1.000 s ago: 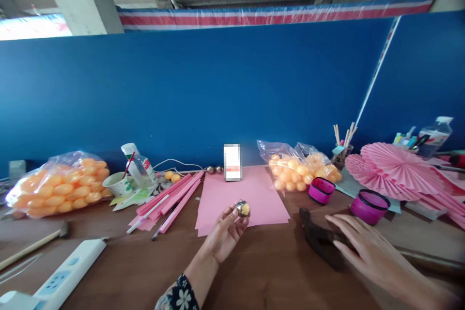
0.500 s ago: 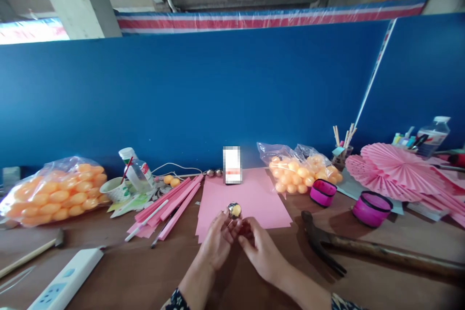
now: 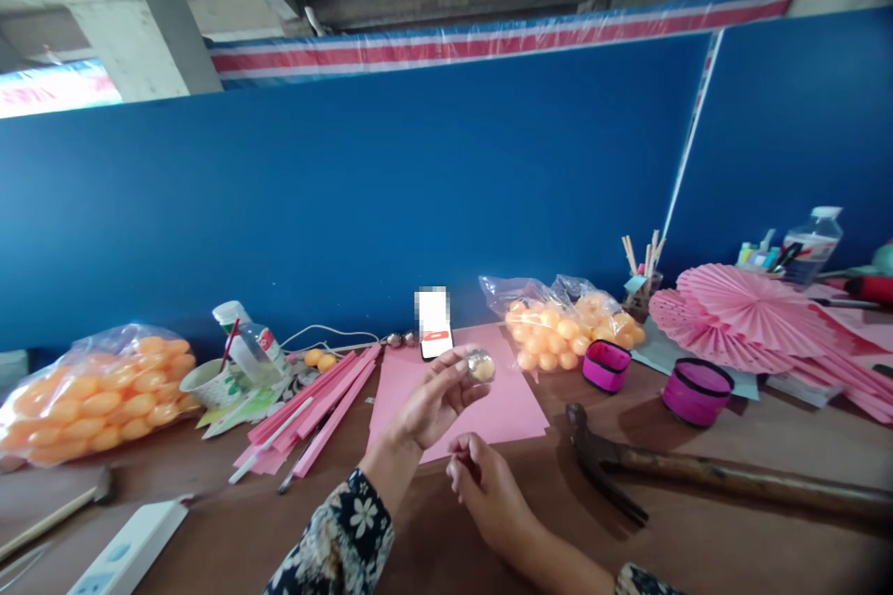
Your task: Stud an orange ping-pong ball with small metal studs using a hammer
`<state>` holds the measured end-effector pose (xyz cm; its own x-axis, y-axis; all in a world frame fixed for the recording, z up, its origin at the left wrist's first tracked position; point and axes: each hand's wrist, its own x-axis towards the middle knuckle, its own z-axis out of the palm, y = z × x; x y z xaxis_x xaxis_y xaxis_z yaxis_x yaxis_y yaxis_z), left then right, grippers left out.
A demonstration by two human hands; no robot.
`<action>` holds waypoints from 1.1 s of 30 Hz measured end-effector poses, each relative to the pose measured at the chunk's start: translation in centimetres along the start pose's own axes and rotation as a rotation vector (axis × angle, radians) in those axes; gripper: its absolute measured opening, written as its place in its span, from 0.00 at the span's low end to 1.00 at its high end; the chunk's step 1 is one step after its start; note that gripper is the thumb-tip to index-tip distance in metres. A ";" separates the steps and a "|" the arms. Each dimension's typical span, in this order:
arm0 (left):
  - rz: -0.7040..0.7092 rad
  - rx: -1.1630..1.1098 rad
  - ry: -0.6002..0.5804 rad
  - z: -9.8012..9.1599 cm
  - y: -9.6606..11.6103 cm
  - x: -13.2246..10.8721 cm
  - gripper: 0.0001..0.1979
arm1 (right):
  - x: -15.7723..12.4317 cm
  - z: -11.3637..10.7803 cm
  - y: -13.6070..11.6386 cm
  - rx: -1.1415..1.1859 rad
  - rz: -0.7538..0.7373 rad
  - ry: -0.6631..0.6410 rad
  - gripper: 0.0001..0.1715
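Observation:
A small ball [image 3: 481, 365], shiny silver with a pale yellow-orange patch, is pinched at the fingertips of my left hand [image 3: 433, 407]. My left hand holds it up over the pink paper sheets [image 3: 502, 423], in front of the phone [image 3: 436, 342]. Lower and closer to me, my right hand [image 3: 488, 491] hovers at the near edge of the paper. Its fingers are curled in against the thumb, and whatever they may hold is too small to see. The two hands are apart.
Bags of orange balls [image 3: 548, 335] stand right of the paper, with another bag [image 3: 104, 400] at far left. A claw hammer [image 3: 698, 474] lies right of my hands. Pink paper strips [image 3: 327, 400], a power strip [image 3: 129, 548] and magenta bands [image 3: 698, 392] are also on the table.
My left hand has lifted the ball up and to the right, away from my right hand. My right hand stays low, its fingers curled. The view has tilted slightly.

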<state>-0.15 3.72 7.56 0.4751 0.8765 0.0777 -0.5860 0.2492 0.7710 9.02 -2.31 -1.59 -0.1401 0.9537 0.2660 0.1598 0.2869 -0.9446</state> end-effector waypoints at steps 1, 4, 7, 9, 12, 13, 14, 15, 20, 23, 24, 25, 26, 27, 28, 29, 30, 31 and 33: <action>0.033 -0.041 0.003 -0.6 -0.1 0.4 0.12 | 0.0 0.0 -0.1 -0.006 -0.003 0.015 0.08; 0.016 -0.174 0.060 -2.8 -1.8 0.7 0.10 | 0.0 0.1 -0.2 -0.028 -0.038 0.019 0.06; -0.034 -0.225 0.116 -4.6 -3.9 0.2 0.11 | 0.0 0.4 0.1 -0.074 -0.059 0.006 0.04; -0.036 -0.250 0.152 -5.1 -4.7 -0.1 0.11 | -0.1 0.5 0.4 -0.130 -0.050 0.004 0.04; -0.057 -0.277 0.193 -5.1 -5.0 -0.3 0.12 | -0.1 0.7 0.8 -0.210 -0.038 -0.001 0.04; -0.068 -0.286 0.201 -5.0 -5.0 -0.3 0.12 | -0.2 0.7 0.9 -0.230 -0.037 -0.006 0.05; -0.076 -0.296 0.209 -4.9 -4.9 -0.3 0.12 | -0.2 0.7 0.9 -0.246 -0.036 -0.008 0.05; -0.082 -0.305 0.219 -4.8 -4.9 -0.3 0.12 | -0.3 0.7 0.9 -0.260 -0.035 -0.010 0.05; -0.107 -0.319 0.282 -5.3 -5.1 0.0 0.12 | -0.3 0.8 0.6 -0.296 -0.035 -0.020 0.04; -0.137 -0.310 0.369 -5.9 -5.4 0.3 0.12 | -0.3 0.7 0.4 -0.307 -0.032 -0.030 0.04; -0.148 -0.304 0.399 -6.0 -5.5 0.5 0.12 | -0.3 0.6 0.4 -0.311 -0.031 -0.039 0.03; -0.155 -0.298 0.421 -6.2 -5.5 0.6 0.12 | -0.3 0.6 0.4 -0.315 -0.031 -0.049 0.03; -0.160 -0.292 0.435 -6.3 -5.6 0.6 0.12 | -0.3 0.5 0.4 -0.319 -0.032 -0.061 0.03; -0.162 -0.288 0.439 -6.3 -5.6 0.7 0.12 | -0.3 0.5 0.4 -0.323 -0.035 -0.073 0.03; -0.164 -0.284 0.438 -6.4 -5.6 0.7 0.13 | -0.3 0.5 0.4 -0.327 -0.038 -0.083 0.04; -0.165 -0.280 0.438 -6.4 -5.6 0.7 0.13 | -0.3 0.4 0.5 -0.332 -0.041 -0.091 0.04; -0.165 -0.275 0.437 -6.5 -5.6 0.6 0.13 | -0.3 0.5 0.5 -0.335 -0.044 -0.096 0.04; -0.164 -0.271 0.438 -6.5 -5.6 0.6 0.13 | -0.4 0.5 0.6 -0.337 -0.046 -0.099 0.04; -0.163 -0.260 0.439 -6.7 -5.7 0.5 0.14 | -0.4 0.6 0.7 -0.329 -0.048 -0.096 0.04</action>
<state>-1.00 5.46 -0.98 0.2873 0.8937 -0.3445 -0.6972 0.4418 0.5645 8.63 -2.54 -2.44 -0.2435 0.9303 0.2745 0.4555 0.3595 -0.8144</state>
